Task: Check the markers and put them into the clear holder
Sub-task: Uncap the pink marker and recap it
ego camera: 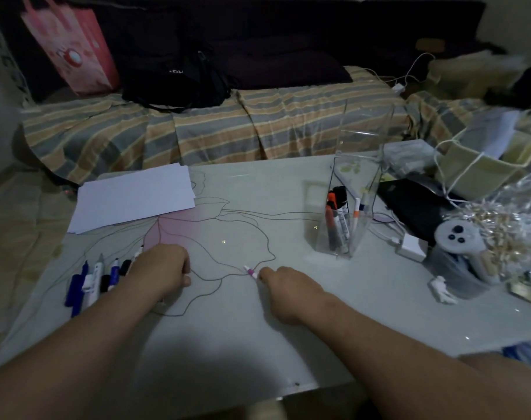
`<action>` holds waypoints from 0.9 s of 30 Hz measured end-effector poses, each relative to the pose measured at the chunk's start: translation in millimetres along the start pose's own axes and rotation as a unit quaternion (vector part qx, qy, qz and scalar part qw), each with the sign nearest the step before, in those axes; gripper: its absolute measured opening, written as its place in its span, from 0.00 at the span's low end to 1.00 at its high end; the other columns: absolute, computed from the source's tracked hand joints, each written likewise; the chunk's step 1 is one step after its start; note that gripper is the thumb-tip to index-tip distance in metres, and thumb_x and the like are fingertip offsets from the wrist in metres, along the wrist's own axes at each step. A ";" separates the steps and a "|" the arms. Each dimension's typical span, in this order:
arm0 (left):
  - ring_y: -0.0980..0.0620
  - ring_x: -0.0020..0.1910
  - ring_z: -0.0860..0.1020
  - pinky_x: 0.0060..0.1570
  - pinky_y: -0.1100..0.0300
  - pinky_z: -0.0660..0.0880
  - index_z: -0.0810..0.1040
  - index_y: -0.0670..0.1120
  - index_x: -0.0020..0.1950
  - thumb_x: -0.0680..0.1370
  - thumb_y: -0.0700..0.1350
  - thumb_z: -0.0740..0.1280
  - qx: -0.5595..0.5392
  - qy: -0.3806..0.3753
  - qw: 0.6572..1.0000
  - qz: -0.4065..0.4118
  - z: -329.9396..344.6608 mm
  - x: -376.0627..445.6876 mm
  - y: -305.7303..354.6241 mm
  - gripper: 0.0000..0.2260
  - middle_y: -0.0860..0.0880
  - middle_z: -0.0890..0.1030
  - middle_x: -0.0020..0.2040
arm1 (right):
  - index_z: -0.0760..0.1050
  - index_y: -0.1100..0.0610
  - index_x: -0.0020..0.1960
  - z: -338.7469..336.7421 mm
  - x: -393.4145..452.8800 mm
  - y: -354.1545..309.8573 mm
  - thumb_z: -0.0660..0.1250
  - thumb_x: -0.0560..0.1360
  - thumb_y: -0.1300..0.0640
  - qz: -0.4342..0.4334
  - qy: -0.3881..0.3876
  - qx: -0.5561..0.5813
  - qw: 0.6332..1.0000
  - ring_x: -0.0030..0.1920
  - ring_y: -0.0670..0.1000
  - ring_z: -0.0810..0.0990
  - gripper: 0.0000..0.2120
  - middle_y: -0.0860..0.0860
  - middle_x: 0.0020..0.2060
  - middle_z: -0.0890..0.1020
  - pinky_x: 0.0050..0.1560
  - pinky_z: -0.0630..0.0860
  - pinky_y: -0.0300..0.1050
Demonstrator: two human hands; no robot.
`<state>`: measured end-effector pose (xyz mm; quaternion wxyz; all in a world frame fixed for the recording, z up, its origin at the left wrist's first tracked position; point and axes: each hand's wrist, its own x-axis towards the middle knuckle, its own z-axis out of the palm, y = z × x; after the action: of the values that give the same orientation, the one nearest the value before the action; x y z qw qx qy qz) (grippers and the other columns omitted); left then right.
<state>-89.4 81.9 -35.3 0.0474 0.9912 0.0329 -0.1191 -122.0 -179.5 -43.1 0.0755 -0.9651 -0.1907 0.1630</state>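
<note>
My right hand (284, 291) holds a pink-tipped marker (250, 271) with its tip down on the pale table (288, 344). My left hand (164, 269) rests curled on the table to the left; what it holds, if anything, is hidden. Several markers (91, 283), blue, white and black, lie in a row left of my left hand. The clear holder (349, 207) stands at the right of the table, with several markers (337, 219) upright inside it.
A stack of white paper (133, 198) lies at the table's far left. Clutter fills the right side: a white charger (411, 244), a black flat case (415, 207), a grey controller (458, 234), shiny wrapping (512, 213). A striped couch (227, 128) stands behind.
</note>
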 end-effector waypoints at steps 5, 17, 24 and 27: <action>0.64 0.41 0.80 0.41 0.70 0.71 0.85 0.55 0.45 0.74 0.48 0.75 -0.199 0.039 0.975 0.085 2.0 -14.2 24.4 0.02 0.57 0.85 0.41 | 0.65 0.56 0.69 3.3 5.5 2.2 0.57 0.79 0.59 0.030 -0.009 0.008 0.999 0.57 0.63 0.79 0.18 0.60 0.58 0.78 0.47 0.70 0.53; 0.63 0.42 0.81 0.44 0.69 0.74 0.86 0.54 0.44 0.70 0.42 0.78 -0.281 0.046 0.950 0.131 -2.1 -26.6 34.4 0.07 0.56 0.85 0.40 | 0.68 0.52 0.62 -12.8 20.1 15.0 0.54 0.82 0.48 0.067 0.019 0.064 0.996 0.53 0.62 0.77 0.13 0.59 0.56 0.79 0.46 0.71 0.53; 0.62 0.49 0.79 0.49 0.73 0.69 0.81 0.60 0.61 0.80 0.47 0.69 -0.259 0.035 0.952 0.157 -0.8 -25.7 35.0 0.12 0.60 0.83 0.49 | 0.70 0.48 0.60 -15.1 22.4 16.0 0.54 0.82 0.45 0.052 0.030 0.068 0.996 0.52 0.61 0.77 0.12 0.56 0.55 0.80 0.47 0.73 0.53; 0.63 0.49 0.78 0.50 0.72 0.71 0.85 0.56 0.56 0.80 0.46 0.69 -0.249 0.046 0.955 0.154 -3.7 -24.9 36.4 0.08 0.60 0.83 0.50 | 0.73 0.43 0.59 -17.6 22.6 14.9 0.52 0.82 0.40 0.039 0.051 0.079 0.995 0.54 0.59 0.78 0.14 0.52 0.53 0.81 0.49 0.76 0.54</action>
<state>-109.9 44.8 -22.6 0.3093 0.9453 -0.0895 -0.0525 -91.0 -185.7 -36.2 0.1546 -0.9699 -0.1349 0.1311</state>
